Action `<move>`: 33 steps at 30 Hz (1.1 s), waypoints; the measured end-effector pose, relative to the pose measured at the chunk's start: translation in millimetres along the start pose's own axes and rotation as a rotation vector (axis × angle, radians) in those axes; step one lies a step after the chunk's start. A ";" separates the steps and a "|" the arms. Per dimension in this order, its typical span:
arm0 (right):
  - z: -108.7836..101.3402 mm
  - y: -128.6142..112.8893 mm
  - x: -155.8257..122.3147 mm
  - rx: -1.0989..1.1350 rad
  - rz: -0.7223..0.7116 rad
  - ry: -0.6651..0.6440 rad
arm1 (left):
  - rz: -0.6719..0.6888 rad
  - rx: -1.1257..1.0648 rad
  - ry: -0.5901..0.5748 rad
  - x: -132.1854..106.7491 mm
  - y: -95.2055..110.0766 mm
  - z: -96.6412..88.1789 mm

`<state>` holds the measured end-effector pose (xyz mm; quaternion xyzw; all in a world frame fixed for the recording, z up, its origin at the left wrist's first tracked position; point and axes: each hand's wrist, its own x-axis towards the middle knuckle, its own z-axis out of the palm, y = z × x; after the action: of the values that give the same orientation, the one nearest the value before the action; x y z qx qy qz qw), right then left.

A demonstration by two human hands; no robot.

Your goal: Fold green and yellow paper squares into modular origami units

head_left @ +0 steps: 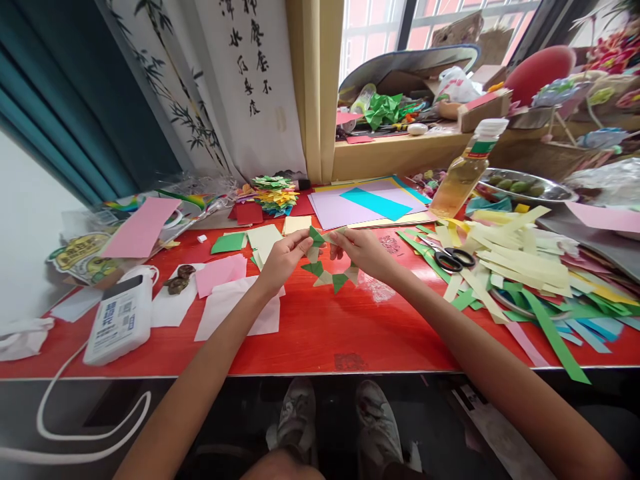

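Note:
A ring of folded green and pale yellow paper pieces (327,273) hangs just above the red table (320,333) at its middle. My left hand (285,257) pinches the ring's upper left part, fingers closed on it. My right hand (363,252) grips the upper right part, fingers also closed. Both forearms reach in from the near edge. Loose pale yellow sheets (263,240) and a green scrap (227,243) lie just left of my left hand.
Black-handled scissors (453,259) lie among yellow and green paper strips (520,273) at the right. A bottle of yellowish liquid (465,170) stands behind them. Pink paper (220,273), white sheets, a white box (120,317) with a cord sit left. Coloured sheets (370,203) lie at the back.

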<state>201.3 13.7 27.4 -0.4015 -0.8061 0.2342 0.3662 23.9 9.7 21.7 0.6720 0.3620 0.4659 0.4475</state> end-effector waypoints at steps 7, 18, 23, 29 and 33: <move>6.0 -0.3 -2.1 0.120 0.018 -0.102 | -0.040 0.003 -0.010 -1.0 -5.6 -1.6; 5.8 5.8 1.2 0.042 0.120 -0.086 | -0.013 0.050 -0.009 5.3 -9.5 -2.2; -0.2 18.6 5.3 0.196 0.216 0.037 | 0.003 -0.115 0.226 9.0 -15.4 -7.1; 1.5 17.5 3.7 0.570 0.277 -0.029 | 0.034 -0.273 0.388 9.0 -18.6 -7.0; 4.1 24.2 3.4 0.722 0.342 -0.012 | 0.052 -0.361 0.452 11.0 -21.5 -7.4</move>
<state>208.2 29.9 10.0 -0.3739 -0.5957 0.5622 0.4350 18.7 28.9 6.0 0.4695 0.3465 0.6721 0.4558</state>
